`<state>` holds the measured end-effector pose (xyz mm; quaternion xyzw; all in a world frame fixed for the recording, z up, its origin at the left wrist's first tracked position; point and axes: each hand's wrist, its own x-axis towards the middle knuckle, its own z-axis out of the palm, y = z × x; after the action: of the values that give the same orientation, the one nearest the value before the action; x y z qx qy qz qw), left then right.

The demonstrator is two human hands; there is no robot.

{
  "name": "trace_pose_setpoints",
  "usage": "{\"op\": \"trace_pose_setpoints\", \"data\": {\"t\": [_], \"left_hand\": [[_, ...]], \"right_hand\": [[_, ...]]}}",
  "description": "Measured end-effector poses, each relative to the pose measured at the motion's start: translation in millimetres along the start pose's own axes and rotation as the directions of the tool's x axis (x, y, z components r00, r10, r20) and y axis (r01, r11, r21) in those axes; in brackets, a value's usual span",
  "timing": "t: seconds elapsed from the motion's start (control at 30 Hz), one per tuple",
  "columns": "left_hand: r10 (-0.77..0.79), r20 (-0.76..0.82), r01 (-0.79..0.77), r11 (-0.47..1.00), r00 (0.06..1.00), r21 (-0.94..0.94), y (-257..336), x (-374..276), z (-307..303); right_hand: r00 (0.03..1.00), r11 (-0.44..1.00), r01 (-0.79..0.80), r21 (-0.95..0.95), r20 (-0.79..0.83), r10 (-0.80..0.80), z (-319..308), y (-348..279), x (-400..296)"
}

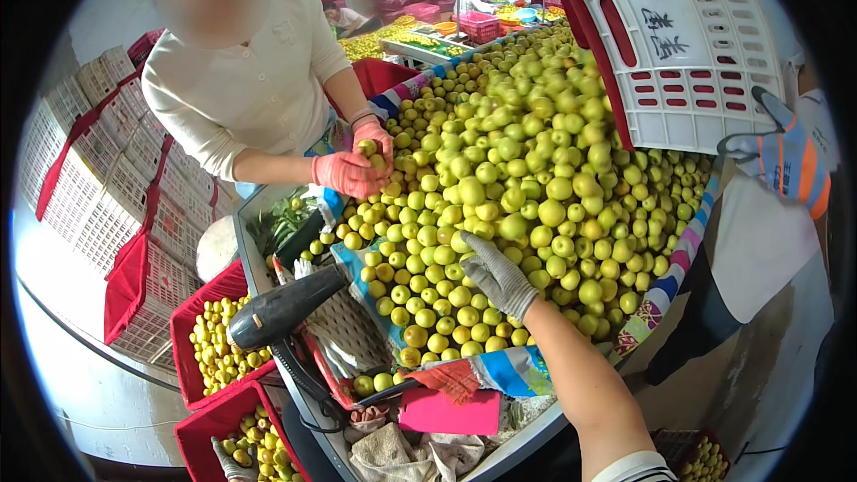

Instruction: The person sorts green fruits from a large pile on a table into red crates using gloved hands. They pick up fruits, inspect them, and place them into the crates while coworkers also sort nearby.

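My right hand point(495, 274), in a grey knit glove, reaches from the lower right onto the heap of yellow-green round fruit point(469, 191), its fingers spread against the fruit. My left hand point(234, 463), also grey-gloved, is at the bottom left inside a red-lined crate of fruit point(268, 445); a fruit lies at its fingers, and whether it grips it cannot be told. At the upper right a white plastic crate point(689, 47) with a red liner is tipped over the heap, fruit tumbling from it, a co-worker's blue and orange glove point(780, 154) at its edge.
Opposite, a co-worker in pink gloves point(351, 171) holds fruit. A black hair dryer point(288, 308), a woven basket point(348, 321), a pink pad point(450, 411) and cloths point(395, 455) lie near the table's edge. Another red-lined crate point(184, 348) stands left, before stacked white crates point(100, 194).
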<state>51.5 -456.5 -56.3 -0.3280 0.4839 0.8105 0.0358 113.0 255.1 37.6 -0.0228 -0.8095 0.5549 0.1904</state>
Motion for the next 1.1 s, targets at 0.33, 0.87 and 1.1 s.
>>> {"op": "trace_pose_setpoints", "data": {"t": [0.33,0.87,1.1], "left_hand": [[-0.183,0.251,0.189,0.982,0.951,0.002,-49.0,4.5,17.8],[0.396,0.309,-0.258,-0.177,0.865,0.95,-101.8,30.3,3.3],[0.644,0.421,-0.392,-0.199,0.639,0.898,-43.7,2.6,46.2]], "right_hand": [[0.997,0.997,-0.063,0.048,0.041,0.061,-2.0,2.9,2.1],[0.996,0.997,-0.067,0.039,0.062,0.065,-5.3,5.8,-0.2],[0.995,0.99,-0.079,0.114,0.063,0.072,4.4,8.3,3.0]]}}
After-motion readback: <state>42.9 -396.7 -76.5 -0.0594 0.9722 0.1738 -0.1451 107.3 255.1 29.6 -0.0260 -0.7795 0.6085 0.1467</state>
